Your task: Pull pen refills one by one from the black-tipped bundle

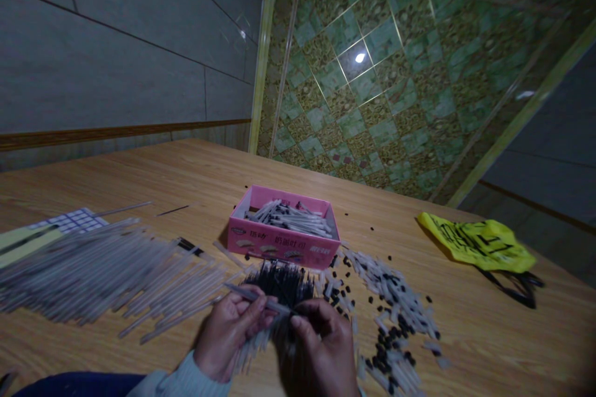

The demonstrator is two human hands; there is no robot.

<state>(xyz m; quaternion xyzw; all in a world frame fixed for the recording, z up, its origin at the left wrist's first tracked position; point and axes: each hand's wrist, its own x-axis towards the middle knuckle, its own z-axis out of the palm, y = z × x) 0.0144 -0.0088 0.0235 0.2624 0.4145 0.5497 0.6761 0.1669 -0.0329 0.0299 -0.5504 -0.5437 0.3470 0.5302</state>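
A slim translucent pen barrel (pixel 265 302) slants between my hands. My left hand (pixel 233 325) is closed around its middle, with thumb and fingers pressed on it. At its right end my right hand (pixel 321 338) pinches a small dark piece, mostly hidden by the fingertips. Just beyond my hands lies a pile of thin black-ended pen refills (pixel 279 282), partly covered by them. To the left, many clear plastic tubes (pixel 93 270) lie in a loose heap. On the right are scattered pale pen caps (pixel 395 288) and small black plugs (pixel 388 344).
Behind the pile stands an open pink box (pixel 279 247) holding many pens. A yellow bag (pixel 479 242) with black print and strap lies on the wooden table (pixel 153 180) at right. A checked cloth (pixel 74 220) is at far left. Tiled walls rise behind.
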